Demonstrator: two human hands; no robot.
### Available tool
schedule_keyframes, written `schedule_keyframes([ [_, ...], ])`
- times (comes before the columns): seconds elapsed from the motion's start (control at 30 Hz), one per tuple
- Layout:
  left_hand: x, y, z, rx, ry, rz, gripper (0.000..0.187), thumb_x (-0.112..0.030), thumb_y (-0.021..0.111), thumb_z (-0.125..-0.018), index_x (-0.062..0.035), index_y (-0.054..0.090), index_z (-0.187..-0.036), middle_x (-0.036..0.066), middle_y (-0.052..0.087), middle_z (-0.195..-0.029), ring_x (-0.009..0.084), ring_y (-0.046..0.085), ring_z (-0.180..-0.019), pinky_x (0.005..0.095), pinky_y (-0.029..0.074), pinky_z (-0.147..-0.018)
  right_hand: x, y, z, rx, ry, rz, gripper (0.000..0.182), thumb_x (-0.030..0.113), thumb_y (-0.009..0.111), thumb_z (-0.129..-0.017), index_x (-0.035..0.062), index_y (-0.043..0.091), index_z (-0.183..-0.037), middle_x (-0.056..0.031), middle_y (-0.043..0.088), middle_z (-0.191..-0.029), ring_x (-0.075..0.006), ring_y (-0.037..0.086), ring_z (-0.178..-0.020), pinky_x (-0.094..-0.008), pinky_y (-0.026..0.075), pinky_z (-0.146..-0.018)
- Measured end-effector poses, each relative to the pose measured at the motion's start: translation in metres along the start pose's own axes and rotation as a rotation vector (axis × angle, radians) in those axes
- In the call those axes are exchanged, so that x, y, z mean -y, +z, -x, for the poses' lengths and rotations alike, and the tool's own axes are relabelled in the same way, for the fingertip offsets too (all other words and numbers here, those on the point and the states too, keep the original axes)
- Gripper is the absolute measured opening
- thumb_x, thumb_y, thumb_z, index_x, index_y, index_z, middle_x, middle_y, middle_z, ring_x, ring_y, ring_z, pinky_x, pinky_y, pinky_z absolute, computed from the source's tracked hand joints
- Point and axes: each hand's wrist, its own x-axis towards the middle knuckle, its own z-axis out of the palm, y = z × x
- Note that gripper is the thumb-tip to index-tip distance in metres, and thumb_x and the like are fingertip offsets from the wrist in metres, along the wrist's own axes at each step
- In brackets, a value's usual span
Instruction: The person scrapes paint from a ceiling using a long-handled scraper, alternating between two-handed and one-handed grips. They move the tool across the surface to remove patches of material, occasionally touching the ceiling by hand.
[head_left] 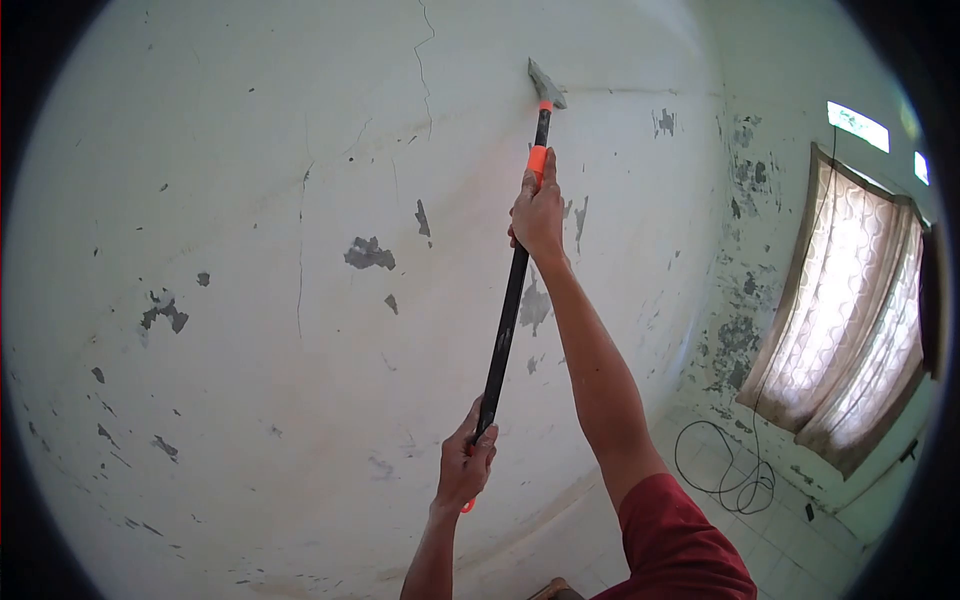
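Observation:
A long-handled scraper (508,325) with a black shaft and orange fittings slants up across the view. Its flat grey blade (545,84) is at the pale wall (250,400), near a horizontal crack; whether it touches cannot be told. High on the shaft, just below the orange collar, my right hand (540,212) is wrapped round it. My left hand (467,465) grips the shaft's lower end, with a bit of orange showing beneath. Grey patches of peeled paint (370,254) mark the wall around the tool.
On the right wall, a curtain (845,300) covers a window below a small bright opening (858,126). A black cable (740,482) hangs down there and lies coiled on the tiled floor (790,545). A brown object (556,590) is partly visible at the bottom edge.

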Motion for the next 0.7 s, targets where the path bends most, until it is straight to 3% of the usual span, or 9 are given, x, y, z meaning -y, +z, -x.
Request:
schedule_keyframes([
  [0.2, -0.012, -0.01, 0.0, 0.02, -0.084, 0.054, 0.059, -0.021, 0.058, -0.107, -0.0065, 0.036, -0.16, -0.003, 0.048, -0.064, 0.0048, 0.042, -0.043, 0.0249, 0.035, -0.037, -0.004, 0.008, 0.001, -0.058, -0.074, 0.113, 0.061, 0.023, 0.035, -0.113, 0.0115, 0.008, -0.166, -0.0047, 0.055, -0.062, -0.0154, 0.052, -0.041, -0.0334, 0.051, -0.038],
  [0.3, -0.019, -0.009, 0.003, 0.032, -0.197, 0.096, 0.057, -0.017, 0.056, -0.108, -0.0119, 0.038, -0.161, -0.007, 0.038, -0.067, 0.0032, 0.034, -0.053, 0.021, 0.031, -0.048, -0.001, 0.002, 0.002, -0.047, -0.056, 0.08, 0.062, 0.024, 0.036, -0.113, 0.0124, 0.008, -0.166, -0.0047, 0.054, -0.062, -0.0151, 0.053, -0.041, -0.0328, 0.05, -0.038],
  [0.47, 0.006, 0.003, 0.011, -0.028, 0.057, -0.06, 0.055, -0.015, 0.057, -0.106, -0.0094, 0.042, -0.159, -0.007, 0.041, -0.066, 0.0032, 0.035, -0.055, 0.0225, 0.033, -0.051, -0.007, -0.007, 0.008, 0.004, 0.007, -0.088, 0.061, 0.028, 0.039, -0.113, 0.015, 0.013, -0.167, -0.0047, 0.052, -0.063, -0.0135, 0.052, -0.039, -0.0315, 0.046, -0.034],
  [0.53, 0.008, 0.004, 0.015, -0.042, 0.061, -0.094, 0.055, -0.015, 0.058, -0.106, -0.0087, 0.043, -0.158, -0.007, 0.042, -0.065, 0.0033, 0.036, -0.055, 0.0227, 0.033, -0.051, -0.011, -0.012, 0.014, 0.027, 0.028, -0.139, 0.061, 0.029, 0.038, -0.113, 0.0162, 0.013, -0.167, -0.0046, 0.051, -0.063, -0.0133, 0.052, -0.039, -0.0309, 0.045, -0.033],
  [0.63, 0.008, 0.006, 0.027, -0.065, 0.037, -0.103, 0.055, -0.016, 0.059, -0.105, -0.0075, 0.043, -0.158, -0.007, 0.043, -0.065, 0.0032, 0.037, -0.056, 0.0229, 0.034, -0.052, -0.016, -0.017, 0.018, 0.065, 0.064, -0.142, 0.063, 0.035, 0.041, -0.112, 0.0172, 0.014, -0.167, -0.0089, 0.055, -0.064, -0.0175, 0.054, -0.041, -0.0351, 0.049, -0.041],
  [0.7, 0.011, 0.008, 0.035, -0.072, 0.016, -0.072, 0.056, -0.016, 0.06, -0.105, -0.007, 0.044, -0.157, -0.006, 0.044, -0.064, 0.0031, 0.037, -0.056, 0.0228, 0.034, -0.052, -0.028, -0.021, 0.009, -0.013, -0.058, 0.386, 0.054, 0.037, 0.046, -0.11, 0.0122, 0.041, -0.157, -0.0158, 0.067, -0.079, -0.0336, 0.068, -0.063, -0.0467, 0.057, -0.065],
])
